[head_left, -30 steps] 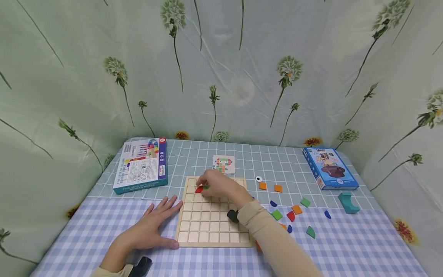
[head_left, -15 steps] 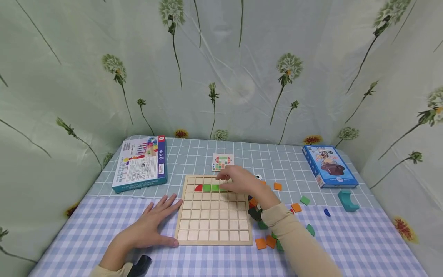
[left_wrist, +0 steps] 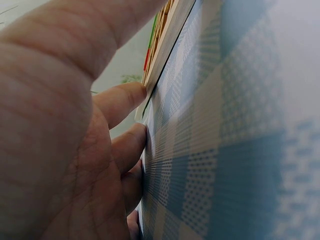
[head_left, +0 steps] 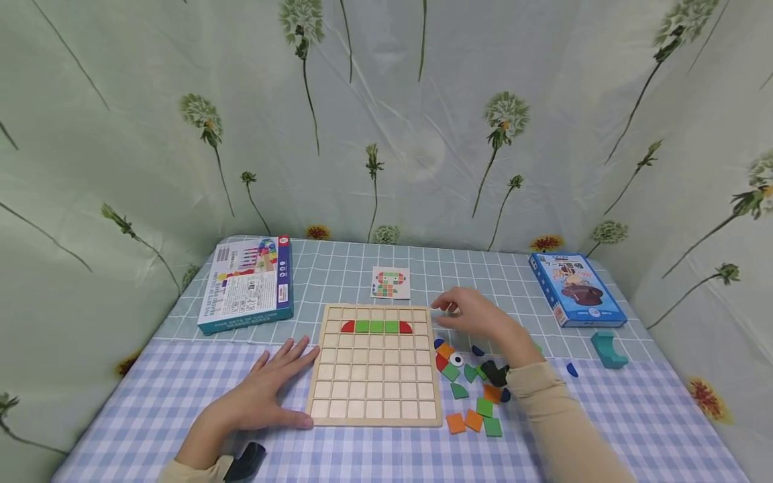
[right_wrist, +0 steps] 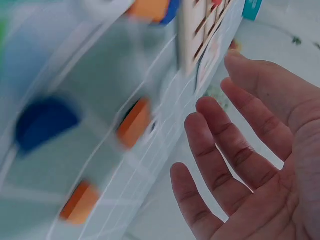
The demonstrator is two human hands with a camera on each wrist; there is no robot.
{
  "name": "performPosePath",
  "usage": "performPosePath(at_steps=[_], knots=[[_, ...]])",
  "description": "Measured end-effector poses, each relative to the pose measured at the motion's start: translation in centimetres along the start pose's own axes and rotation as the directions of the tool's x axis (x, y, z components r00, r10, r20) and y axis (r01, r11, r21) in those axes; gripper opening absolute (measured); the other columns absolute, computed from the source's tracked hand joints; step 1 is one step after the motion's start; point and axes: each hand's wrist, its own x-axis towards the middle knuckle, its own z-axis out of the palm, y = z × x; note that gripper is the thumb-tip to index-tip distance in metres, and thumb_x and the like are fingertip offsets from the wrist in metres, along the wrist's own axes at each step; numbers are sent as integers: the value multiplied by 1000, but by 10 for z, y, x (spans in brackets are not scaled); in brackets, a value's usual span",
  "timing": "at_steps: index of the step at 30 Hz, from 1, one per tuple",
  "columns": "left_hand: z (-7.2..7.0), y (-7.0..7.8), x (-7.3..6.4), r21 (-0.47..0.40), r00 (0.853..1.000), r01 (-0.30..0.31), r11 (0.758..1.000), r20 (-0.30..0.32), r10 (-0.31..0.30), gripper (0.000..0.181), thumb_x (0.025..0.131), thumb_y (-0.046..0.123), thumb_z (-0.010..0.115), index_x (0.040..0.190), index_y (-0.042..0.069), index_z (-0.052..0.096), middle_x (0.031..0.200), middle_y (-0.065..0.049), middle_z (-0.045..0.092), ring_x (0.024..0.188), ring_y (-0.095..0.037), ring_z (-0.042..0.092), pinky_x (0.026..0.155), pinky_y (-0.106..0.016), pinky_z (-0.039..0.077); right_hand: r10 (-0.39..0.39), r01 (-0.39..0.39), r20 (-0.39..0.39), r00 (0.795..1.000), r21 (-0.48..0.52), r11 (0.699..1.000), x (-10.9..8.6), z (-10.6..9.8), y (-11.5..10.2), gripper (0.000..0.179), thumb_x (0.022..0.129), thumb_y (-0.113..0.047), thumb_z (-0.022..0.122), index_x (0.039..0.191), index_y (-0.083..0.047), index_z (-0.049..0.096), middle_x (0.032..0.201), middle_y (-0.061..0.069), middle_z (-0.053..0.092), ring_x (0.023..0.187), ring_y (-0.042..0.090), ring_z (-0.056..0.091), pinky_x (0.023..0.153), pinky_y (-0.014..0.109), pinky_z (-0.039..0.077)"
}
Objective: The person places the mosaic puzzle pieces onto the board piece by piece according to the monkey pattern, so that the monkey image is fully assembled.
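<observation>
A wooden grid board (head_left: 374, 423) lies flat in the middle of the head view. In its second row from the back sit several green squares (head_left: 377, 327) between a red quarter-round (head_left: 347, 327) and another red quarter-round (head_left: 406, 327). My left hand (head_left: 266, 392) lies spread on the cloth, thumb and fingertips at the board's left edge. My right hand (head_left: 477, 314) hovers just past the board's back right corner, above the table. In the right wrist view its fingers (right_wrist: 240, 155) are loosely extended and hold nothing; orange squares (right_wrist: 134, 124) lie nearby.
Loose coloured pieces (head_left: 484, 407) and a round eye piece (head_left: 456, 359) lie right of the board. A pattern card (head_left: 390, 282) lies behind it. A white-and-teal box (head_left: 247, 285) stands back left, a blue box (head_left: 576, 290) back right, beside a teal arched block (head_left: 608, 350).
My right hand has moved from over the board's second row rightward, off the board, uncovering the whole row with its red right end. The left hand has stayed in place.
</observation>
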Motion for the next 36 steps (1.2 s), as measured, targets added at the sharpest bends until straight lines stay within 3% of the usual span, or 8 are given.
performPosePath(at_steps=[9, 16, 27, 36], knots=[[-1, 0, 0, 5, 1000, 5, 1000, 4, -5, 119, 71, 67, 91, 169, 26, 37, 180, -13, 22, 166, -51, 8, 124, -83, -2, 61, -62, -49, 997, -14, 998, -18, -7, 37, 33, 96, -17, 81, 127, -5, 77, 121, 14, 75, 110, 30, 66, 101, 50, 61], [0, 0, 0, -1, 1000, 11, 1000, 3, -11, 118, 72, 66, 91, 169, 24, 38, 180, -13, 23, 166, -51, 8, 124, -82, -3, 157, -157, -1, 988, 16, 987, -20, -6, 48, 39, 93, -15, 84, 131, -7, 76, 124, 13, 74, 109, 27, 66, 103, 50, 60], [-1, 2, 0, 9, 1000, -9, 1000, 1, 9, 118, 73, 63, 92, 169, 24, 38, 180, -15, 23, 166, -52, 9, 123, -83, 0, 151, -151, -7, 988, 0, 988, -19, -1, 53, 35, 93, -11, 83, 127, -5, 77, 125, 14, 75, 109, 28, 68, 107, 52, 59], [-1, 3, 1, 6, 1000, 15, 1000, 12, -15, 118, 72, 64, 92, 169, 24, 37, 180, -14, 23, 166, -51, 8, 124, -83, -2, 145, -145, -26, 989, 3, 989, -17, 2, 55, 31, 93, -11, 84, 122, -5, 79, 121, 13, 77, 108, 27, 70, 106, 53, 58]])
